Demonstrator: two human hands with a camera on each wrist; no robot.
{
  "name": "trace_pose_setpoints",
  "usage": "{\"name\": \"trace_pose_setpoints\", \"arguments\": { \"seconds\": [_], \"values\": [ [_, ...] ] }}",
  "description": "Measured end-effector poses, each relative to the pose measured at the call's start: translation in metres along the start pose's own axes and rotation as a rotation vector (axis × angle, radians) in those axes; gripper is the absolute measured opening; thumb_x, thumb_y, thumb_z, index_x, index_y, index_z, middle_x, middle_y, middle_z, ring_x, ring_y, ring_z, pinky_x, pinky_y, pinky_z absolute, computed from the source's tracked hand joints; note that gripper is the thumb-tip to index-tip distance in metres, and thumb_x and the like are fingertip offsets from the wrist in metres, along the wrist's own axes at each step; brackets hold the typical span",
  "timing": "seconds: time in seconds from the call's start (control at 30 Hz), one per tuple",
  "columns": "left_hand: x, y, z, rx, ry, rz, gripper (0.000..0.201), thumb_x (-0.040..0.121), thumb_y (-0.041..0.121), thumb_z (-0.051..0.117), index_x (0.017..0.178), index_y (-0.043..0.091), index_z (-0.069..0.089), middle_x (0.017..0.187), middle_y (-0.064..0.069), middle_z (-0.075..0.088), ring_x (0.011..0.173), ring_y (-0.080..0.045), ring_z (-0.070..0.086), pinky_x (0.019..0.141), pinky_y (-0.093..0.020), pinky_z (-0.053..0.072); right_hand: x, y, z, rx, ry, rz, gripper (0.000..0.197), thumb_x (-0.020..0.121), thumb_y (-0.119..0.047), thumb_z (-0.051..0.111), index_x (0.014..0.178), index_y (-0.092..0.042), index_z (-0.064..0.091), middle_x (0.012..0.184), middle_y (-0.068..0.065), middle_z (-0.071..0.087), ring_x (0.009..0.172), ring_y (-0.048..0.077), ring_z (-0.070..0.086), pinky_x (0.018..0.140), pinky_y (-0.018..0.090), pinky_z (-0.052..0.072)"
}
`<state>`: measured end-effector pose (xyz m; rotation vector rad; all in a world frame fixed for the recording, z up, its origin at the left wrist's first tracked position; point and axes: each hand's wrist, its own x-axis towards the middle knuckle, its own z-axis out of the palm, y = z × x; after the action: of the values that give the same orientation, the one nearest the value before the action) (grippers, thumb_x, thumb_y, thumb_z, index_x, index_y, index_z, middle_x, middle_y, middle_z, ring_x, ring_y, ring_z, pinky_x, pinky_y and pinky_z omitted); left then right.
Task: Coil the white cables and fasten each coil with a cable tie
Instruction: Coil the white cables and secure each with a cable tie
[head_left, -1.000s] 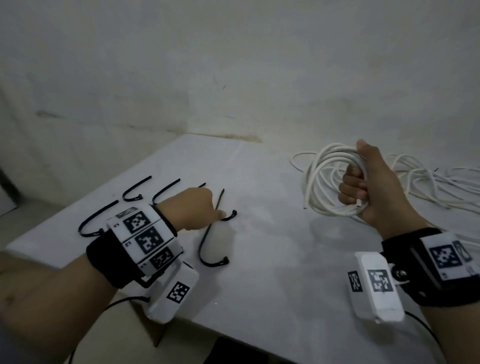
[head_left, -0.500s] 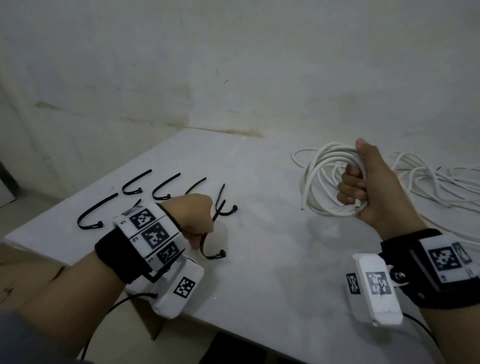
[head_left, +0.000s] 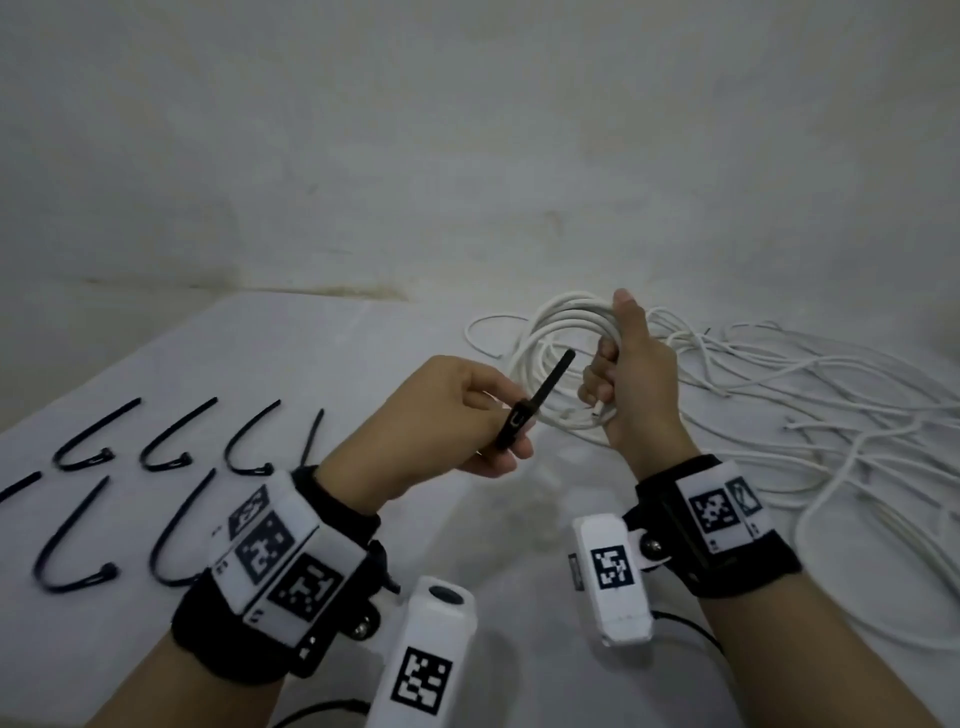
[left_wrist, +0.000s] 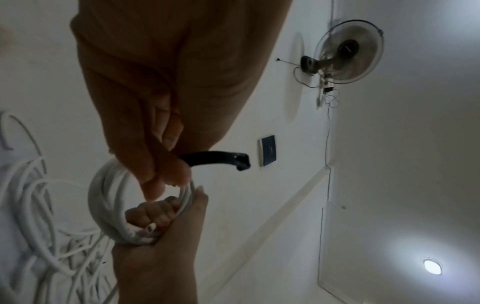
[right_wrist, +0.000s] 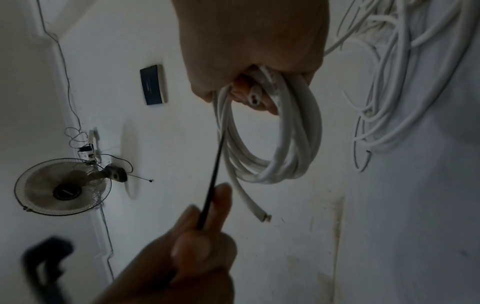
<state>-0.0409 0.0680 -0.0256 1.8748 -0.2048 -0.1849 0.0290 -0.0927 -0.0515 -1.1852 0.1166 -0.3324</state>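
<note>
My right hand (head_left: 626, 384) grips a coil of white cable (head_left: 550, 338) and holds it upright above the table, the loop hanging to its left; the right wrist view shows the coil (right_wrist: 293, 144) with a cut end sticking out. My left hand (head_left: 467, 415) pinches a black cable tie (head_left: 535, 402) between thumb and fingers, its thin tail pointing up at the coil. In the left wrist view the tie's head (left_wrist: 241, 162) sticks out to the right of the left hand's fingers (left_wrist: 166, 174). In the right wrist view the tie's tail (right_wrist: 214, 176) reaches the coil's left side.
Several black cable ties (head_left: 171, 441) lie in rows on the white table (head_left: 363, 338) at the left. A loose tangle of white cables (head_left: 831, 431) covers the table's right side. A wall stands just behind the table.
My left hand picked a cable tie off the table and carried it up and right, close to the coil. The right hand kept its grip on the coil.
</note>
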Motion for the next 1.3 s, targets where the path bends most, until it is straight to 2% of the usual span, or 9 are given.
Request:
{"name": "trace_pose_setpoints", "arguments": {
  "seconds": [0.2, 0.33, 0.43, 0.57, 0.73, 0.9, 1.07, 1.23, 1.3],
  "values": [
    [0.02, 0.002, 0.026, -0.159, 0.146, 0.065, 0.006, 0.087, -0.001, 0.062, 0.092, -0.002, 0.066, 0.061, -0.008, 0.069, 0.045, -0.011, 0.061, 0.054, -0.024, 0.057, -0.002, -0.001, -0.002, -0.129, 0.021, -0.201, 0.055, 0.09, -0.042, 0.057, 0.048, -0.011, 0.044, 0.035, 0.001, 0.034, 0.029, 0.016, 0.032, 0.038, 0.023, 0.029],
    [0.025, 0.002, 0.032, -0.189, 0.219, 0.14, 0.007, 0.087, -0.002, 0.061, 0.089, 0.002, 0.066, 0.06, -0.006, 0.07, 0.053, -0.016, 0.067, 0.062, -0.031, 0.06, -0.004, -0.001, -0.001, -0.169, 0.01, -0.17, 0.053, 0.089, -0.043, 0.059, 0.047, -0.011, 0.048, 0.035, 0.0, 0.033, 0.03, 0.015, 0.032, 0.037, 0.022, 0.029],
    [0.028, 0.003, 0.035, -0.198, 0.228, 0.167, 0.01, 0.086, -0.007, 0.059, 0.09, 0.0, 0.064, 0.06, -0.007, 0.069, 0.053, -0.019, 0.068, 0.058, -0.03, 0.06, -0.003, -0.001, -0.002, -0.144, -0.059, -0.11, 0.043, 0.087, -0.038, 0.063, 0.061, -0.008, 0.045, 0.038, -0.003, 0.029, 0.033, 0.013, 0.026, 0.038, 0.022, 0.027],
    [0.03, 0.003, 0.037, -0.221, 0.247, 0.179, 0.015, 0.085, -0.01, 0.059, 0.097, 0.001, 0.057, 0.076, -0.016, 0.069, 0.053, -0.021, 0.068, 0.057, -0.031, 0.059, 0.001, 0.0, -0.003, -0.154, -0.066, -0.1, 0.04, 0.087, -0.032, 0.064, 0.059, -0.009, 0.045, 0.037, -0.005, 0.028, 0.035, 0.013, 0.026, 0.04, 0.024, 0.026],
    [0.027, 0.003, 0.03, -0.17, 0.151, 0.312, 0.023, 0.091, -0.007, 0.048, 0.097, 0.008, 0.064, 0.103, -0.004, 0.068, 0.075, -0.014, 0.072, 0.069, -0.021, 0.056, 0.007, -0.002, -0.01, -0.181, -0.005, -0.194, 0.048, 0.086, -0.029, 0.066, 0.049, -0.014, 0.039, 0.037, -0.003, 0.029, 0.036, 0.014, 0.028, 0.042, 0.024, 0.026],
    [0.021, 0.008, 0.023, -0.008, 0.139, 0.432, 0.006, 0.084, 0.014, 0.067, 0.082, 0.01, 0.071, 0.085, -0.003, 0.073, 0.078, -0.014, 0.071, 0.078, -0.024, 0.051, 0.009, -0.004, -0.013, -0.186, 0.011, -0.192, 0.047, 0.086, -0.032, 0.066, 0.053, -0.011, 0.041, 0.04, 0.002, 0.031, 0.035, 0.015, 0.03, 0.043, 0.026, 0.028],
    [0.039, 0.007, 0.021, 0.038, 0.279, 0.537, 0.005, 0.076, 0.007, 0.074, 0.078, 0.003, 0.073, 0.081, -0.002, 0.073, 0.074, -0.012, 0.071, 0.079, -0.03, 0.056, -0.003, -0.006, -0.007, -0.084, -0.138, -0.104, 0.041, 0.091, -0.031, 0.059, 0.057, -0.01, 0.047, 0.036, -0.004, 0.029, 0.032, 0.012, 0.027, 0.04, 0.023, 0.027],
    [0.049, 0.013, 0.018, 0.209, 0.353, 0.656, 0.01, 0.072, 0.014, 0.08, 0.072, 0.019, 0.07, 0.07, 0.01, 0.069, 0.056, -0.001, 0.062, 0.059, -0.01, 0.045, -0.007, -0.009, -0.006, -0.097, -0.222, -0.076, 0.028, 0.092, -0.027, 0.057, 0.071, -0.01, 0.064, 0.038, -0.006, 0.028, 0.034, 0.01, 0.025, 0.038, 0.02, 0.025],
    [0.053, 0.011, 0.017, 0.286, 0.437, 0.717, 0.018, 0.071, 0.022, 0.081, 0.077, 0.023, 0.064, 0.077, 0.012, 0.061, 0.063, 0.001, 0.054, 0.061, -0.008, 0.039, -0.007, -0.01, -0.007, -0.085, -0.222, -0.083, 0.027, 0.092, -0.026, 0.057, 0.072, -0.011, 0.066, 0.039, -0.006, 0.028, 0.034, 0.009, 0.025, 0.038, 0.02, 0.025]
  ]
}}
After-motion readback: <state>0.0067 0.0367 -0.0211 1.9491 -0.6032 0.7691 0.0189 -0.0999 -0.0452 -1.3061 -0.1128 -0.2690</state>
